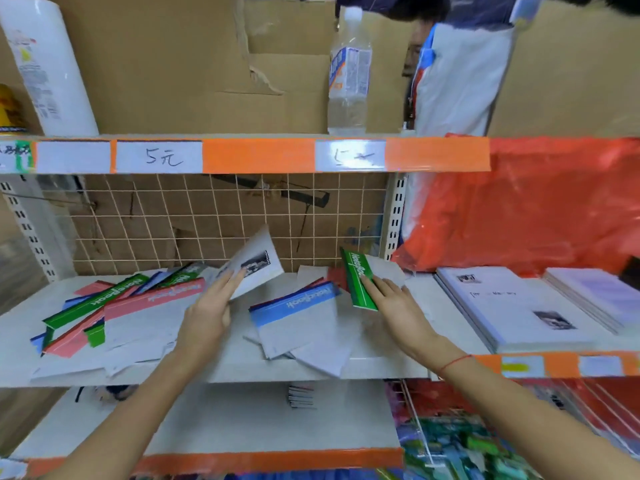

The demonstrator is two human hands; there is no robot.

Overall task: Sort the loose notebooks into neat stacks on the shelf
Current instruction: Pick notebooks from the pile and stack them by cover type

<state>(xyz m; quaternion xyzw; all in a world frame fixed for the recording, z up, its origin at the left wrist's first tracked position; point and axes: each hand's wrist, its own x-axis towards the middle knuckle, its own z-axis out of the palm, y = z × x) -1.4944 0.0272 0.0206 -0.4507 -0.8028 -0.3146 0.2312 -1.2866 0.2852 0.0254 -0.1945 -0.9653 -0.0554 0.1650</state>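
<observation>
1. Shelf (221, 370): white board, mesh back; loose notebooks scattered across it.
2. Left pile (114, 313): red, green and blue notebooks lying crossed and overlapping, left of both hands.
3. Neat stack (512, 313): white notebooks squared up at far right.
4. Blue notebook (298, 320): flat between the hands, atop skewed white ones.
5. Left hand (211, 310): holds a white notebook (256, 263) tilted up off the shelf.
6. Right hand (394, 303): fingers fairly straight, holding a green notebook (358, 278) tipped up on edge.

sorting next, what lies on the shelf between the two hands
In the head view, a blue-banded notebook atop loose ones lies between left hand and right hand.
</observation>
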